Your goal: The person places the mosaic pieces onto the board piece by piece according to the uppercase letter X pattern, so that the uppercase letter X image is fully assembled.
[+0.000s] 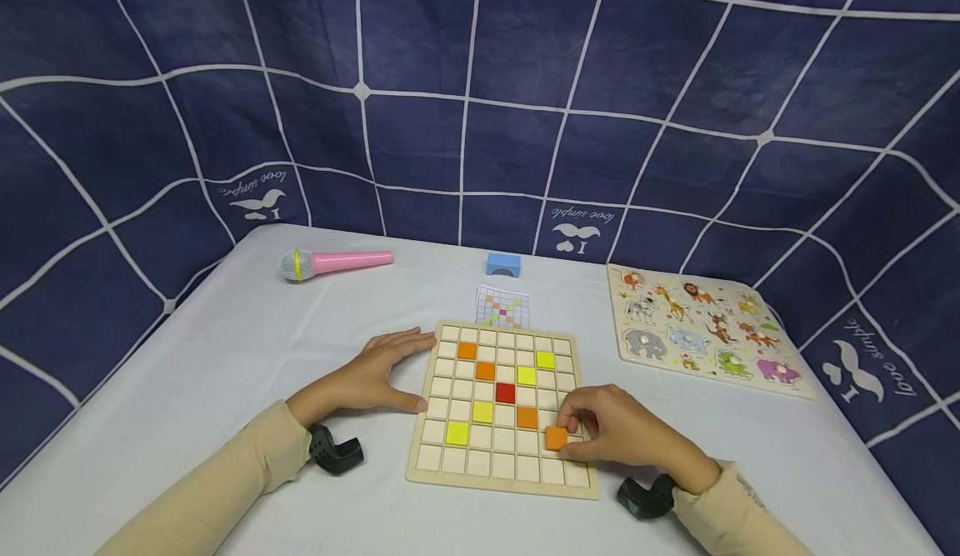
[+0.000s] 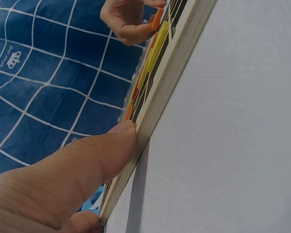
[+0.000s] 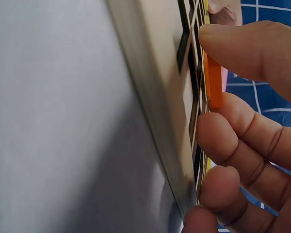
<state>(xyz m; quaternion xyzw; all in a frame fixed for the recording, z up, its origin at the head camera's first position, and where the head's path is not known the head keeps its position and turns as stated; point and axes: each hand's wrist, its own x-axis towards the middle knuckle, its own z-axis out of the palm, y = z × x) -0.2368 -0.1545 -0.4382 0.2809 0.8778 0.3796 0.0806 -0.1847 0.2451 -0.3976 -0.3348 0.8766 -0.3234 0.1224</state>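
Observation:
A square wooden grid board (image 1: pixel 501 484) lies on the white table, with red, orange and yellow square tiles in some cells. My left hand (image 1: pixel 378 374) rests at its left edge, fingers spread. In the left wrist view the thumb (image 2: pixel 94 153) presses against the board's side. Over the lower right cells, my right hand (image 1: pixel 618 427) pinches an orange square tile (image 1: pixel 556 438) between thumb and fingers. The right wrist view shows that orange tile (image 3: pixel 215 82) standing above the grid, its edge towards the camera, with the other fingertips close along the board.
Just behind the board is a small printed card (image 1: pixel 502 306) with a coloured grid pattern. Farther back sits a blue block (image 1: pixel 503 265) with an arched notch. A pink toy microphone (image 1: pixel 337 263) lies back left, an animal peg puzzle (image 1: pixel 708 328) on the right. Dark blue cloth (image 1: pixel 525 156) hangs behind.

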